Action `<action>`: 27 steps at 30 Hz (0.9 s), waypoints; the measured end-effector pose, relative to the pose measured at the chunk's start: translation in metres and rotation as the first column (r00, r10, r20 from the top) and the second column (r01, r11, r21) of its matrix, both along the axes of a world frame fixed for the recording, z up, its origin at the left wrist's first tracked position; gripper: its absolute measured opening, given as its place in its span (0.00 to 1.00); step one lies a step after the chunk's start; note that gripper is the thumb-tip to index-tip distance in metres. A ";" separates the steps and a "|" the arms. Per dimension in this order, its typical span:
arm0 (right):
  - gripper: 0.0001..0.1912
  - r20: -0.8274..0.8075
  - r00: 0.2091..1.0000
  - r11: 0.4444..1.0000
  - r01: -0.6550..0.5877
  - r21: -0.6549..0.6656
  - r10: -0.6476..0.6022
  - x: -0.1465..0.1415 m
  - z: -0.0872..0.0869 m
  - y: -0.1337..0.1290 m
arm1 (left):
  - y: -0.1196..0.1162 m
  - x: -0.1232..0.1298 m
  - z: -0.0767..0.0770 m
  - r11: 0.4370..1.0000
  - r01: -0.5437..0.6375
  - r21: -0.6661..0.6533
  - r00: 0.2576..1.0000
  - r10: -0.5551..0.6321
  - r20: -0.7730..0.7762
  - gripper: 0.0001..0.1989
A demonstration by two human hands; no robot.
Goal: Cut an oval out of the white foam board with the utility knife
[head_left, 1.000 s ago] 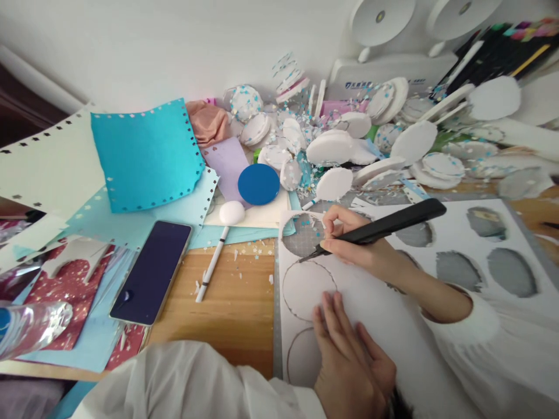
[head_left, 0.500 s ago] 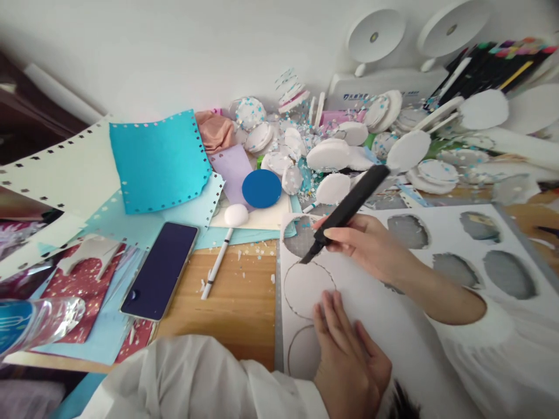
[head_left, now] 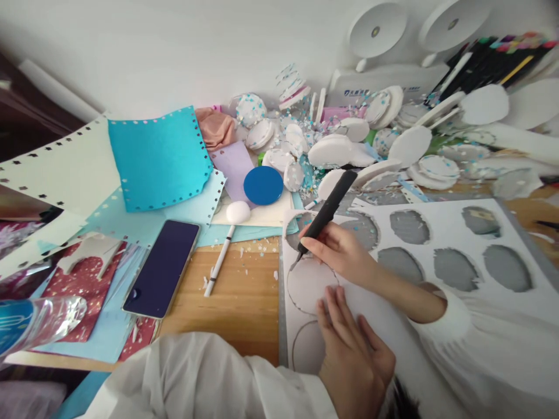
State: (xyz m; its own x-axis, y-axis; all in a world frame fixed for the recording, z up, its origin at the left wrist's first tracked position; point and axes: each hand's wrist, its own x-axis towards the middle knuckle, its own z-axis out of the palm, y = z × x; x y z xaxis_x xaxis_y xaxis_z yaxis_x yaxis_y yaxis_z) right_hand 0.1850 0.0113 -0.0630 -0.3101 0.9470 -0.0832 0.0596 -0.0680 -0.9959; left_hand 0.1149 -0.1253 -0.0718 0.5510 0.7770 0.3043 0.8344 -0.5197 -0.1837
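Note:
My right hand (head_left: 343, 253) is closed around a black craft knife (head_left: 329, 212), held at a slant. The knife's blade points down at the upper left edge of a circle (head_left: 311, 286) outlined on a white foam board (head_left: 454, 215). My left hand (head_left: 356, 355) lies flat on the board with its fingers stretched out, the fingertips at the circle's lower right edge. A second drawn circle (head_left: 305, 348) is partly covered by that hand. Several rough round holes (head_left: 410, 227) in the board show a grey cutting mat (head_left: 283, 326) underneath.
White discs (head_left: 329, 150) with blue flecks are heaped along the wall beside a white twin-head lamp (head_left: 378, 29). Left of the board are a blue round lid (head_left: 263, 185), a white marker (head_left: 219, 261), a phone (head_left: 162, 267), coloured papers (head_left: 159, 160) and a plastic bottle (head_left: 56, 317).
My right hand has moved left with the craft knife, and the knife stands more upright, its blade nearer the circle's left side. My left hand remains flat in about the same place.

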 end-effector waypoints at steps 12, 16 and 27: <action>0.11 0.155 0.986 0.985 -0.087 0.150 0.063 0.000 -0.006 -0.007 | -0.001 -0.002 0.001 1.000 0.017 0.014 0.999 -0.016 -0.035 0.10; 0.11 0.204 0.978 0.983 -0.074 0.165 0.040 -0.002 -0.003 -0.009 | 0.000 -0.003 0.006 0.999 0.034 -0.009 0.999 -0.035 -0.041 0.08; 0.12 0.141 0.985 0.985 0.076 0.154 -0.098 -0.002 -0.011 -0.010 | -0.004 0.001 0.003 1.000 -0.022 -0.019 1.000 0.021 -0.011 0.09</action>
